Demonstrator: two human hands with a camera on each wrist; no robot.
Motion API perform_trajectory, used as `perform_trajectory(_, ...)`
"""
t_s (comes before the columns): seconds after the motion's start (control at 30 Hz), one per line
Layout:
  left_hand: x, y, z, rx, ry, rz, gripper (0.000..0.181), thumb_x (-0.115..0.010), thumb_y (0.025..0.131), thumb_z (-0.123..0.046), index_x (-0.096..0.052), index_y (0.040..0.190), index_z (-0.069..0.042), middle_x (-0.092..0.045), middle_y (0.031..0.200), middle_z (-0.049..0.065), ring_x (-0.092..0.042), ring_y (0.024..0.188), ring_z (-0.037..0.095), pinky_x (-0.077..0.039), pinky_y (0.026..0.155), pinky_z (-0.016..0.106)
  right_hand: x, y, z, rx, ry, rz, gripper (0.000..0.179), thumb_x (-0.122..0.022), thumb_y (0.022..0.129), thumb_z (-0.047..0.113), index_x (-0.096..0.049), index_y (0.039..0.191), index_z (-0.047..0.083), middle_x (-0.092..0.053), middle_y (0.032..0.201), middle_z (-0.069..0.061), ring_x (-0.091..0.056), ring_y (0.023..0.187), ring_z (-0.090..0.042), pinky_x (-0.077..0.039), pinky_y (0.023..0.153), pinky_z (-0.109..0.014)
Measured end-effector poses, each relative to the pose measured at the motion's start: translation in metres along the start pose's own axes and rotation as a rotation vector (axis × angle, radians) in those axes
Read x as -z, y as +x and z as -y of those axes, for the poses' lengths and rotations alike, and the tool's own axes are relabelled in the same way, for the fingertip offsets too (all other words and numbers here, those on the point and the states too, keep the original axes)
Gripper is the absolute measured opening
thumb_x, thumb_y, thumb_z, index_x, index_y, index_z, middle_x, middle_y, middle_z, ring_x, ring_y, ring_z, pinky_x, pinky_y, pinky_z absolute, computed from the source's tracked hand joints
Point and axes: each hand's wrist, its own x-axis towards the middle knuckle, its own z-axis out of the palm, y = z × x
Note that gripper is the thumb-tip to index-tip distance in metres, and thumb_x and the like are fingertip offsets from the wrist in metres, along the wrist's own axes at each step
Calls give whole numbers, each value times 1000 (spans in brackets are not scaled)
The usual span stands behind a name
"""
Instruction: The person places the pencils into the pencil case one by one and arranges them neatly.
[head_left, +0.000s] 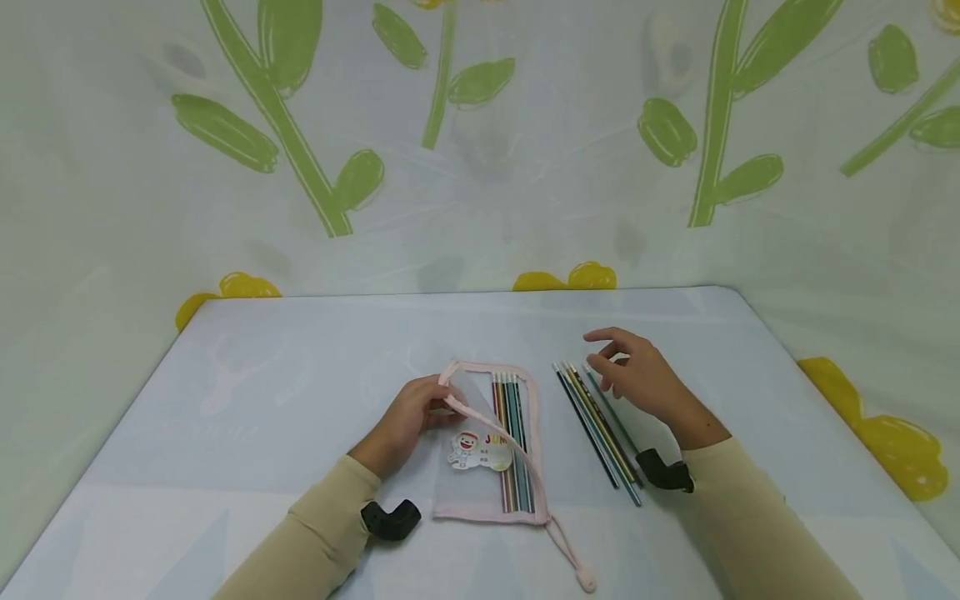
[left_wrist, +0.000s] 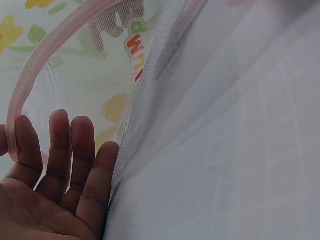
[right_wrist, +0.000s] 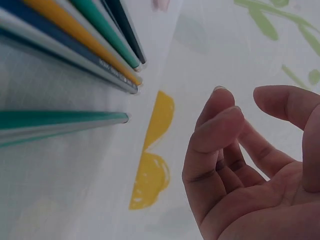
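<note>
A see-through mesh zip pouch (head_left: 480, 515) with pink edging lies on the table, its zipped side lifted. My left hand (head_left: 408, 417) pinches the pink zipper edge (left_wrist: 34, 75) between thumb and index finger, while the other fingers extend along the mesh. Inside the pouch, several pencils (head_left: 516, 479) lie side by side behind a cartoon label (head_left: 474, 452). Several loose pencils (head_left: 596, 421) in dark, yellow and green tones lie right of the pouch. Over their far ends hovers my right hand (head_left: 637, 375), fingers loosely bent, thumb apart, nothing held. One green pencil (right_wrist: 65, 121) lies slightly apart from the rest.
A pink pull cord (head_left: 570, 557) trails from the pouch's near right corner. The pale table (head_left: 247, 417) meets a backdrop (head_left: 555, 192) printed with green stems and yellow flowers. Each wrist wears a black strap mount (head_left: 392, 520).
</note>
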Motion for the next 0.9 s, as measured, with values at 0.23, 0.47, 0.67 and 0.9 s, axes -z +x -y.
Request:
perform_trajectory(0.23,2,0,1,11,7,-9,31,-36,99,-16,-63,93,-3,-63,96,2,-64,96,16,-56,95,39,3,6,-7,-48,-27,67,39,-58,101,24,-53,135,7,-61,111,-19,-64,71,-25,-55,67,-37)
perform_trajectory(0.47,2,1,1,5,14,-3,31,-35,99,-15,-64,93,-4,-63,96,2,-64,97,16,-56,95,38,7,8,-16,-87,-53,113,38,-59,100,21,-52,135,7,-63,109,-18,-64,71,-23,-55,67,-35)
perform_trajectory(0.67,0,1,0,11,19,-11,32,-35,100,-16,-64,92,-5,-63,98,3,-64,99,17,-56,95,39,10,8,-19,-103,-53,143,38,-59,99,18,-52,134,7,-62,107,-18,-63,74,-23,-55,67,-34)
perform_trajectory(0.9,-1,2,-1,18,26,-3,33,-34,101,-17,-64,93,-5,-63,99,3,-63,99,17,-56,96,39,11,8,-25,-114,-62,183,39,-62,97,15,-52,134,6,-60,105,-17,-62,76,-22,-54,66,-32)
